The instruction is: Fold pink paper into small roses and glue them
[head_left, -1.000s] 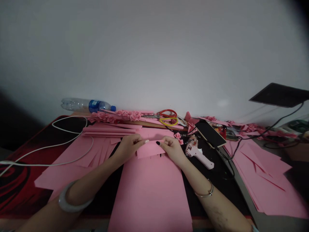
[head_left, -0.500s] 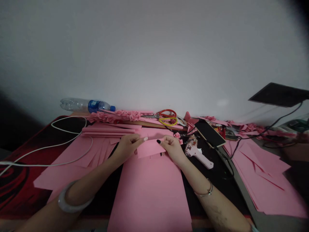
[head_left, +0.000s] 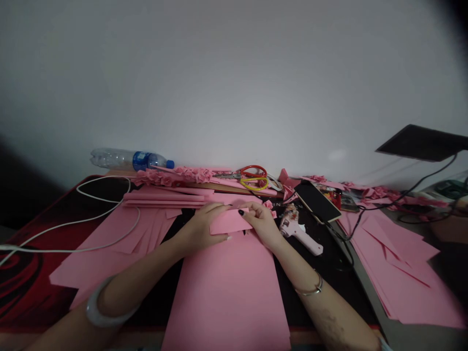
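The left hand [head_left: 201, 228] held one end of a small paper [head_left: 229, 222] between thumb and fingers; the right hand [head_left: 263, 224] pinched the other end. The paper was over a large sheet [head_left: 226, 292], with a glue gun [head_left: 302, 237] near the right hand.

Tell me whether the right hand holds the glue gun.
No, the glue gun lies on the black mat, while the right hand pinches a small pink paper.
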{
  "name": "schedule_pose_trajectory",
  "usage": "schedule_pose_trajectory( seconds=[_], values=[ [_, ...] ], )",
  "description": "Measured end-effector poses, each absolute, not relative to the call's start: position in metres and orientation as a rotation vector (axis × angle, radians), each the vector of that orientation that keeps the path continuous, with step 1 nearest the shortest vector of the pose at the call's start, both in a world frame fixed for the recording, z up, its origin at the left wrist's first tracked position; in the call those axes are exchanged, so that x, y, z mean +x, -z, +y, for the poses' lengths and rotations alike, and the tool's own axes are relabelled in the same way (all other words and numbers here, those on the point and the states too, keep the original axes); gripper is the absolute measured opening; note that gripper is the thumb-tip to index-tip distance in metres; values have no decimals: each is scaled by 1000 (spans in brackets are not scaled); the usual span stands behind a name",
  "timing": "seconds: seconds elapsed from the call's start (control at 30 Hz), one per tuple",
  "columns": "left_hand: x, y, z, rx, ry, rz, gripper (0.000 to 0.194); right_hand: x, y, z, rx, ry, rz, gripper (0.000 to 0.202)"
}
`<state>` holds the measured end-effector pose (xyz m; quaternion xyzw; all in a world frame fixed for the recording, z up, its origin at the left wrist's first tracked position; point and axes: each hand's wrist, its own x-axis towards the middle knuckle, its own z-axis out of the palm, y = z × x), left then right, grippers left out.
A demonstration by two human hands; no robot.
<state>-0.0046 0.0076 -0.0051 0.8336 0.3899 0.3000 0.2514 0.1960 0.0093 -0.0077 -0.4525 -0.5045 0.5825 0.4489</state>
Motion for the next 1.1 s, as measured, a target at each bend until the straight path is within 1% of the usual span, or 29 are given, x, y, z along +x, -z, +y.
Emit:
schedule_pose_trajectory(
  seconds=[0.13,0.23,0.3,0.43,0.53,0.73,0.83,0.97,1.1],
  values=[
    [-4,6,7,2251,-778,1083,58,196,5,9,-1108,-1455,-1267,26],
    [-4,5,8,2207,-781,1108,59,198,5,10,-1039,-1508,-1263,31],
    [-3,5,9,2181,-801,1122,60,199,6,10,-975,-1539,-1267,38],
    [-3,6,10,2135,-876,1161,59,200,7,11,-874,-1562,-1321,58],
    [-3,5,10,2076,-899,1173,60,200,10,12,-847,-1556,-1349,63],
    [-4,4,9,1963,-920,1138,62,198,13,11,-889,-1528,-1380,51],
    [-4,5,9,1918,-926,1126,63,197,10,11,-903,-1521,-1385,47],
    [-3,5,10,1838,-952,1110,50,195,5,9,-969,-1503,-1413,40],
    [-1,0,8,1650,-946,1004,42,196,6,7,-1096,-1430,-1459,23]
  ],
)
